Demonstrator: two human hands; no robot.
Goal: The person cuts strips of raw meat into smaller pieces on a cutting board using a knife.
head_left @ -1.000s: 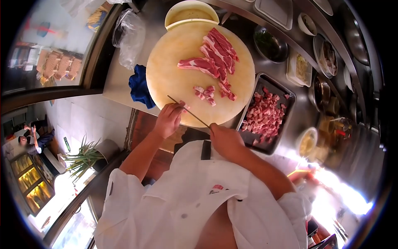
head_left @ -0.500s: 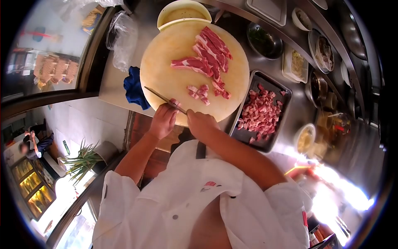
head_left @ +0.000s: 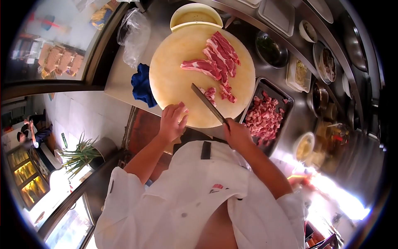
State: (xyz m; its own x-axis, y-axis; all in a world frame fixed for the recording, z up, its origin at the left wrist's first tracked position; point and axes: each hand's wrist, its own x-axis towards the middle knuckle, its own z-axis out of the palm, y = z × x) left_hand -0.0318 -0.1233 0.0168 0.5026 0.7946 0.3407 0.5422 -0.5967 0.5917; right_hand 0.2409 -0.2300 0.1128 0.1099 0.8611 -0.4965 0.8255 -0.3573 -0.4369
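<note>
My right hand (head_left: 238,135) is closed around the handle of a knife (head_left: 209,103). Its blade slants up and left across the round cutting board (head_left: 170,83), beside a small cluster of cut meat pieces (head_left: 210,96). At the board's near left edge rests my left hand (head_left: 172,122), fingers stretched forward and thumb apart. A pinkish bit shows at its fingertips, possibly a piece of meat; I cannot tell it clearly from the fingers. Farther up the board lie larger red strips of raw meat (head_left: 222,56) with white fat.
Right of the board sits a dark tray (head_left: 289,108) heaped with diced meat (head_left: 264,116). A blue cloth (head_left: 143,86) and a plastic bag (head_left: 136,37) lie to the left. Behind stands a pale bowl (head_left: 196,10); a metal bowl (head_left: 271,50) is at the back right. Another person (head_left: 31,133) is far left.
The knife has moved right, away from my left fingers, to beside the cut pieces. My left hand has opened its thumb outward. The whole view has shifted slightly.
</note>
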